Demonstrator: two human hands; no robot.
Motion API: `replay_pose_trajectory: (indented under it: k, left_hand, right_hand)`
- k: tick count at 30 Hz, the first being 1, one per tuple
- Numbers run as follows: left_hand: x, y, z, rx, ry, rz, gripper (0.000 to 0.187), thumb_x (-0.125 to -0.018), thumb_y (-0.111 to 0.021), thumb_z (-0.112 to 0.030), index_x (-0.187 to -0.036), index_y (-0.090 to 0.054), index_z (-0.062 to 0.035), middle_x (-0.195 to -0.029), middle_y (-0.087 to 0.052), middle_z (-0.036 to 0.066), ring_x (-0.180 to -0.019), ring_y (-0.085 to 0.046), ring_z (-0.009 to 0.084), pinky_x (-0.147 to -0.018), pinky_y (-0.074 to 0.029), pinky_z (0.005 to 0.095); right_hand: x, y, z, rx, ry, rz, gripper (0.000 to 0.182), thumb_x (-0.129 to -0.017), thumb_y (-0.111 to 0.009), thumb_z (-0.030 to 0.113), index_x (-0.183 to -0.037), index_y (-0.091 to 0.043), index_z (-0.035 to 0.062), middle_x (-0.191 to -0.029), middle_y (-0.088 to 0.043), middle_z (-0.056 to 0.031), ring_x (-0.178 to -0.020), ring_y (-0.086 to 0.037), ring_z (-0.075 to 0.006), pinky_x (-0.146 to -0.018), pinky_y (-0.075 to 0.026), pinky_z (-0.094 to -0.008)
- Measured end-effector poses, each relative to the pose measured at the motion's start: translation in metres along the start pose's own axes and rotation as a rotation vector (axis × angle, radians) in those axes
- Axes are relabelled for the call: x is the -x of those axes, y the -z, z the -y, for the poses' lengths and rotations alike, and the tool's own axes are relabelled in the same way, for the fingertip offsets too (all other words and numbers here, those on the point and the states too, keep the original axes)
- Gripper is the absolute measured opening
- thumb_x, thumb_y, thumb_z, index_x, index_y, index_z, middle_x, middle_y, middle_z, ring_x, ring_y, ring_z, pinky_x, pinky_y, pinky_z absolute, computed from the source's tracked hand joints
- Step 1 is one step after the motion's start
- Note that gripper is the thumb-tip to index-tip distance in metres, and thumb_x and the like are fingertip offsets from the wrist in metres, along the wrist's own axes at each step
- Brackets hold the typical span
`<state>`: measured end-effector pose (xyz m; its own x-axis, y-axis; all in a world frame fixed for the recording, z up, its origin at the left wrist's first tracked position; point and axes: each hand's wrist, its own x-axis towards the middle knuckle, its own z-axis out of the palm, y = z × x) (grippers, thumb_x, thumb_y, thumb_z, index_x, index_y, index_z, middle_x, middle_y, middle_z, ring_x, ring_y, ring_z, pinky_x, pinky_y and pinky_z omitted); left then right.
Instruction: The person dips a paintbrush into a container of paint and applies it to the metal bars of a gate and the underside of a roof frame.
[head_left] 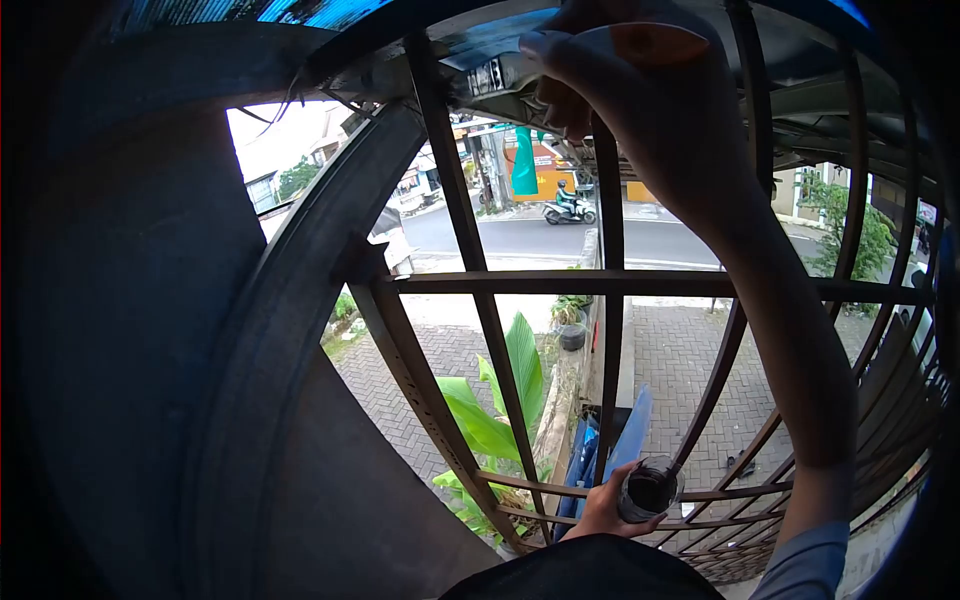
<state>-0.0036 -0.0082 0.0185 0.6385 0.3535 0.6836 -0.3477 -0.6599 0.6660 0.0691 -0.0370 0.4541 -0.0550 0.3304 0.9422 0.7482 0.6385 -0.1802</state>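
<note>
My right hand (640, 95) is raised high, with its fingers closed round a paintbrush (490, 77) that has an orange handle and a label on its ferrule. The dark bristle end points left, at the upper part of a metal bar (430, 95); whether it touches is hard to tell. Low in the view, my left hand (603, 508) is wrapped round a clear plastic cup (660, 492). Dark paint (650, 488) shows inside the cup, which is beside the lower bars.
A dark metal grille with a crossbar (660, 284) stands before me. On the left are a thick slanted beam (310, 240) and a grey wall (120, 320). Beyond are a leafy plant (490, 420), brick paving (680, 345) and a road with a scooter rider (567, 203).
</note>
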Motion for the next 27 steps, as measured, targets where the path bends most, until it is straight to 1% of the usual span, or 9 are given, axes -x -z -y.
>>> replay_pose_trajectory:
  k: [3, 5, 9, 11, 13, 15, 17, 23, 27]
  left_hand:
    - [-0.001, 0.000, -0.003, 0.000, 0.007, 0.001, 0.095, -0.065, -0.091, -0.041, -0.136, -0.042, -0.0018, -0.105, -0.071, 0.017, -0.094, -0.074, 0.0298, -0.081, -0.060, 0.0389]
    - [-0.001, 0.002, -0.001, 0.003, 0.018, 0.008, 0.095, -0.065, -0.091, -0.041, -0.135, -0.042, -0.0013, -0.105, -0.071, 0.017, -0.093, -0.074, 0.0295, -0.081, -0.060, 0.0389]
    - [0.005, -0.002, 0.010, -0.023, 0.005, 0.003, 0.095, -0.063, -0.092, -0.040, -0.133, -0.043, 0.0011, -0.104, -0.072, 0.016, -0.092, -0.075, 0.0284, -0.080, -0.060, 0.0369]
    - [0.002, -0.003, 0.011, -0.025, -0.059, -0.029, 0.095, -0.064, -0.091, -0.039, -0.137, -0.043, -0.0017, -0.100, -0.071, 0.017, -0.085, -0.075, 0.0312, -0.073, -0.060, 0.0388]
    - [-0.001, -0.002, 0.007, 0.002, -0.054, -0.025, 0.095, -0.063, -0.091, -0.039, -0.137, -0.043, -0.0019, -0.102, -0.071, 0.017, -0.086, -0.075, 0.0316, -0.074, -0.060, 0.0391]
    - [0.001, 0.000, 0.009, -0.008, -0.013, 0.008, 0.094, -0.062, -0.092, -0.037, -0.132, -0.043, 0.0014, -0.102, -0.072, 0.016, -0.093, -0.075, 0.0277, -0.082, -0.059, 0.0363]
    - [0.000, 0.001, 0.008, -0.006, -0.022, 0.022, 0.094, -0.062, -0.092, -0.037, -0.132, -0.043, 0.0019, -0.102, -0.072, 0.016, -0.093, -0.075, 0.0279, -0.082, -0.059, 0.0365]
    - [0.003, -0.003, 0.017, 0.036, -0.034, -0.012, 0.098, -0.058, -0.091, -0.038, -0.135, -0.046, 0.0007, -0.103, -0.070, 0.018, -0.086, -0.074, 0.0322, -0.075, -0.060, 0.0391]
    - [0.003, -0.001, 0.013, 0.035, -0.019, -0.004, 0.099, -0.058, -0.092, -0.039, -0.136, -0.045, -0.0001, -0.105, -0.070, 0.018, -0.086, -0.074, 0.0328, -0.076, -0.060, 0.0391]
  right_hand:
    - [-0.007, -0.004, -0.007, -0.242, 0.131, -0.184, 0.016, -0.095, -0.067, 0.010, -0.087, -0.056, 0.0013, -0.075, -0.059, -0.0046, -0.065, -0.062, -0.0090, -0.060, -0.049, -0.0259]
    - [-0.013, -0.002, -0.022, 0.032, 0.367, -0.061, 0.015, -0.094, -0.068, 0.010, -0.088, -0.057, 0.0010, -0.076, -0.061, -0.0055, -0.063, -0.061, -0.0101, -0.059, -0.048, -0.0258]
    - [0.017, 0.018, -0.004, -0.284, 0.080, -0.111, 0.011, -0.093, -0.071, 0.009, -0.093, -0.065, -0.0007, -0.080, -0.066, -0.0064, -0.067, -0.064, -0.0109, -0.058, -0.051, -0.0247]
    - [0.058, 0.056, 0.005, 0.253, 0.218, -0.027, 0.028, -0.101, -0.060, 0.025, -0.118, -0.066, 0.0042, -0.086, -0.070, -0.0118, -0.067, -0.066, -0.0126, -0.061, -0.053, -0.0239]
    - [0.093, 0.091, 0.019, 0.571, 0.284, 0.121, 0.033, -0.104, -0.053, 0.025, -0.126, -0.060, 0.0012, -0.089, -0.068, -0.0122, -0.064, -0.062, -0.0124, -0.061, -0.051, -0.0245]
    - [0.150, 0.097, 0.050, 0.251, -0.230, -0.070, 0.036, -0.106, -0.050, 0.023, -0.128, -0.055, -0.0045, -0.090, -0.066, -0.0134, -0.061, -0.062, -0.0140, -0.052, -0.051, -0.0235]
    - [0.188, 0.107, 0.072, -0.038, -0.451, -0.141, 0.034, -0.102, -0.057, 0.022, -0.118, -0.056, -0.0073, -0.083, -0.061, -0.0121, -0.057, -0.062, -0.0158, -0.040, -0.048, -0.0226]
    - [0.277, 0.082, 0.067, -0.263, -0.788, -0.412, 0.034, -0.081, -0.082, 0.015, -0.095, -0.057, -0.0036, -0.071, -0.063, -0.0150, -0.054, -0.067, -0.0210, -0.040, -0.051, -0.0267]
    - [0.315, 0.065, 0.048, -0.256, -0.953, -0.467, 0.030, -0.080, -0.082, 0.012, -0.090, -0.058, -0.0025, -0.072, -0.063, -0.0128, -0.054, -0.066, -0.0178, -0.043, -0.049, -0.0247]
